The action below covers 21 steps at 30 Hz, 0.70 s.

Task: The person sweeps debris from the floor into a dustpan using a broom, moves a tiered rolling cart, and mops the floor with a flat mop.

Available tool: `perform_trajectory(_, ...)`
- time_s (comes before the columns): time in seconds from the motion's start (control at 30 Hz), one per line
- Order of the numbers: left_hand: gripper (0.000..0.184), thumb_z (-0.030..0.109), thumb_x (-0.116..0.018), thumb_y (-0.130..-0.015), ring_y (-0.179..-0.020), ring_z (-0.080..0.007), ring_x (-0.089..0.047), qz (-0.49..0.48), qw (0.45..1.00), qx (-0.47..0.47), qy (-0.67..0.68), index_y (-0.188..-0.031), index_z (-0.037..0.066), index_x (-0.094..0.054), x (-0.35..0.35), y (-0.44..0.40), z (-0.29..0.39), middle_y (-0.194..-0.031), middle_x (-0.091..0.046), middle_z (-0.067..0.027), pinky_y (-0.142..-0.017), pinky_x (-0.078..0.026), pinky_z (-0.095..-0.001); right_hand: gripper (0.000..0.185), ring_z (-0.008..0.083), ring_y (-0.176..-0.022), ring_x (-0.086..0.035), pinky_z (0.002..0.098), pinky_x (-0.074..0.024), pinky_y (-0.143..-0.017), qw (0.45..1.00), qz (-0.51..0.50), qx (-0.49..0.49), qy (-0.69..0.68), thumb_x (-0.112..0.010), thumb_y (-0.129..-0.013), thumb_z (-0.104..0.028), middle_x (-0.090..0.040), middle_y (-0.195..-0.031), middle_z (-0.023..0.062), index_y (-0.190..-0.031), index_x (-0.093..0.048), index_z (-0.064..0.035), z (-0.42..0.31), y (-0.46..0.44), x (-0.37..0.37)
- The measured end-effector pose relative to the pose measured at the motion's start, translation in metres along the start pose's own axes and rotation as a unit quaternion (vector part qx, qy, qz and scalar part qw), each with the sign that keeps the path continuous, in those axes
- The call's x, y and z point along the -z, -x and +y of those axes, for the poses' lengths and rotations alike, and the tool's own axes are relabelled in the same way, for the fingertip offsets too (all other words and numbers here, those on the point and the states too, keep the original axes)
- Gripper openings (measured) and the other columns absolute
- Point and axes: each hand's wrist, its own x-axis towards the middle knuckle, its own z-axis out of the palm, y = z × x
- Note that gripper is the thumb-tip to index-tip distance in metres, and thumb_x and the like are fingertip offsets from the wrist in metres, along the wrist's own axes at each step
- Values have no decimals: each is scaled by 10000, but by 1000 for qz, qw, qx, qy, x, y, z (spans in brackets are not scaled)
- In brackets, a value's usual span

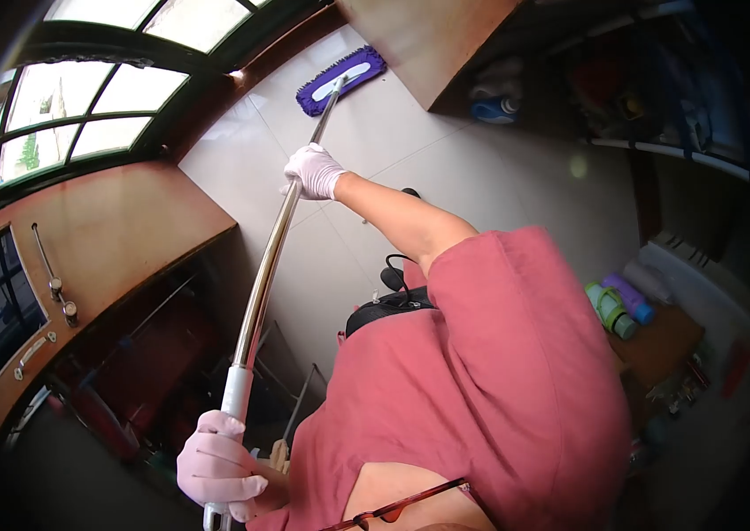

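A flat mop with a shaggy purple head [376, 64] lies on the pale tiled floor [375, 177] near the wall below the window. Its shiny metal pole [269, 274] runs diagonally down toward me. My left hand [218, 467], in a pale pink glove, is wrapped around the light grey grip at the pole's near end. Farther up, my right hand [313, 172], gloved the same way, is closed round the pole with that arm stretched out. A black bag [388, 310] hangs at my waist against my pink top.
On the left stands a wooden counter [127, 208] with a sink and taps, below a barred window [74, 115]. A wooden cabinet [428, 44] juts out beside the mop head. Bottles [614, 305] stand on a surface at right.
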Motion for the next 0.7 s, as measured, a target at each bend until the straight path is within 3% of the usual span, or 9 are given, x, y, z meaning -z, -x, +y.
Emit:
perform_trajectory(0.2,195,281,-670,-801,-527,-96,-486,-53,998,-23,33,-693,122,-637,-10,73,44,-552,-502,42,-771,-425,-341,278,290,-786,-603,421,-435,-749,1000,5,11,-24,-621,-744,-423,-625,-719,77,-670,-641,-156,-51,100,-35)
perform_trajectory(0.33,195,286,-676,-801,-529,-92,-494,-108,992,-40,53,-703,120,-646,-18,117,76,-554,-513,42,-763,-428,-328,296,307,-773,-606,441,-443,-712,999,-50,9,11,-599,-745,-430,-633,-705,87,-661,-648,-151,-97,163,-57)
perform_trajectory(0.47,198,293,-685,-802,-533,-87,-507,-142,987,-45,53,-725,113,-657,-16,162,105,-561,-530,43,-751,-433,-308,191,321,-716,-622,455,-457,-679,992,-114,47,-2,-593,-697,-343,-632,-666,90,-660,-651,-165,-132,205,-67)
perform_trajectory(0.6,229,332,-686,-809,-528,-82,-521,-109,991,-69,28,-793,105,-660,-20,194,127,-584,-560,50,-749,-438,-287,143,299,-703,-628,446,-421,-802,971,-214,103,31,-598,-668,-323,-616,-628,85,-655,-647,-190,-161,202,-48)
perform_trajectory(0.63,234,338,-687,-807,-527,-82,-522,-110,990,-78,25,-809,106,-659,-22,194,134,-584,-559,53,-750,-438,-286,126,295,-714,-630,456,-386,-871,968,-222,115,34,-614,-659,-325,-621,-642,79,-672,-648,-204,-164,196,-46)
perform_trajectory(0.7,269,387,-679,-804,-519,-76,-513,-99,991,-86,0,-813,121,-640,-25,197,143,-578,-546,60,-721,-432,-280,122,296,-721,-630,468,-381,-885,967,-201,147,45,-626,-654,-323,-627,-659,76,-689,-653,-209,-170,173,-42)
